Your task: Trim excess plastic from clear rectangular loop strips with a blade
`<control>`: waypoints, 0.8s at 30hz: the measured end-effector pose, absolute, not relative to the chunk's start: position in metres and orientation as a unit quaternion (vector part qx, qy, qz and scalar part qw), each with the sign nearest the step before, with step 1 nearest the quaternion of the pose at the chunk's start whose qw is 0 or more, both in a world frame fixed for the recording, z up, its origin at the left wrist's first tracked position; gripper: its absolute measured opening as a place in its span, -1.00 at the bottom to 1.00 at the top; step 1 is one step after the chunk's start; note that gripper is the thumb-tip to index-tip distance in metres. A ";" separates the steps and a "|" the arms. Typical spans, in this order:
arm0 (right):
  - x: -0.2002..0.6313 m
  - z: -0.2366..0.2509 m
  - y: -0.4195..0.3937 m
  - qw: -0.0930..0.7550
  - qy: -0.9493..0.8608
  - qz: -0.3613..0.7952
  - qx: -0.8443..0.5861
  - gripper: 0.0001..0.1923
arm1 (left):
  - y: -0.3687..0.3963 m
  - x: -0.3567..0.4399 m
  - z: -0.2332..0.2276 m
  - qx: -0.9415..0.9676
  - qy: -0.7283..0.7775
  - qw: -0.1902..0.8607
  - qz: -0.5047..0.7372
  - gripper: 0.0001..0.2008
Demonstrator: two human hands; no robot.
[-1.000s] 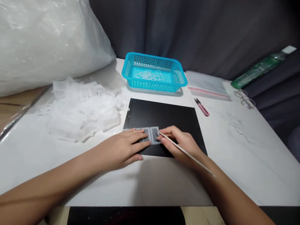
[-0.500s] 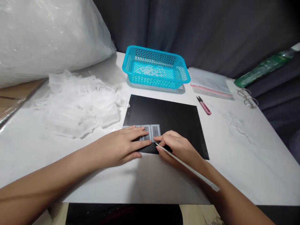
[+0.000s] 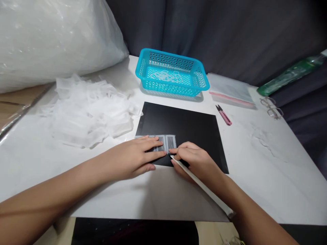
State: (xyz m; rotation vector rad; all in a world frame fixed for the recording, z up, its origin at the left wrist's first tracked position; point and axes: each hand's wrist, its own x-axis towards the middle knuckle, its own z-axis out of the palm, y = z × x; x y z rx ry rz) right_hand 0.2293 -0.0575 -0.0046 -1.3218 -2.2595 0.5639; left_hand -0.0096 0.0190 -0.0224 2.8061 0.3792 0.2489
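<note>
Two bare hands meet over a black rectangular mat point(image 3: 178, 120) on a white marble-patterned tabletop point(image 3: 255, 190). Flat against the mat, near its front edge, lies a translucent strip of frame-shaped pieces point(image 3: 171, 142). The left hand point(image 3: 135, 157) is palm down across the strip, its fingers extended and slightly parted, pressing rather than gripping; the thumb rests apart from the strip, toward the near side. Much of the strip is under those fingers, and its end frame shows uncovered just beyond their tips, between the two hands.

The right hand point(image 3: 198, 158) is curled around a slender pale tool point(image 3: 199, 183), pinched close to its dark tip, while the shaft slopes back beneath the wrist. Its index fingertip reaches the lower part of the end frame. The tool's tip sits at the strip's near edge, just beside the left index fingertip; whether it touches the plastic is too small to tell.

Beyond the mat stands a turquoise perforated basket point(image 3: 168, 88) with white frame outlines point(image 3: 166, 76) on its floor. A loose heap of translucent pieces point(image 3: 94, 112) lies to the left, below a bulging clear plastic bag point(image 3: 58, 41). To the right are pink-handled thread snips point(image 3: 223, 115), flat clear bags point(image 3: 231, 88) with a pink band, eyeglasses point(image 3: 273, 109) and a green bottle point(image 3: 291, 75).
</note>
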 end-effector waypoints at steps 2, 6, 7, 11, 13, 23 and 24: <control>0.230 -0.005 -0.058 0.226 -0.824 0.204 -0.477 -0.89 | 0.019 -0.010 -0.023 0.977 0.133 0.148 0.082 -0.54; 0.229 -0.004 -0.059 0.216 -0.825 0.192 -0.487 -0.90 | 0.019 -0.009 -0.021 0.975 0.136 0.156 0.082 -0.54; 0.229 -0.003 -0.059 0.211 -0.823 0.188 -0.493 -0.90 | 0.019 -0.008 -0.021 0.975 0.135 0.155 0.082 -0.55; 0.225 -0.001 -0.059 0.187 -0.823 0.171 -0.509 -0.86 | 0.020 -0.008 -0.020 0.977 0.130 0.150 0.081 -0.55; 0.225 -0.002 -0.058 0.185 -0.825 0.166 -0.507 -0.84 | 0.019 -0.008 -0.020 0.976 0.133 0.152 0.079 -0.55; 0.230 -0.006 -0.056 0.209 -0.838 0.120 -0.490 -0.87 | 0.030 -0.017 -0.012 0.958 0.170 0.217 0.074 -0.57; 0.231 -0.006 -0.056 0.208 -0.837 0.108 -0.494 -0.87 | 0.034 -0.020 -0.010 0.953 0.195 0.216 0.081 -0.60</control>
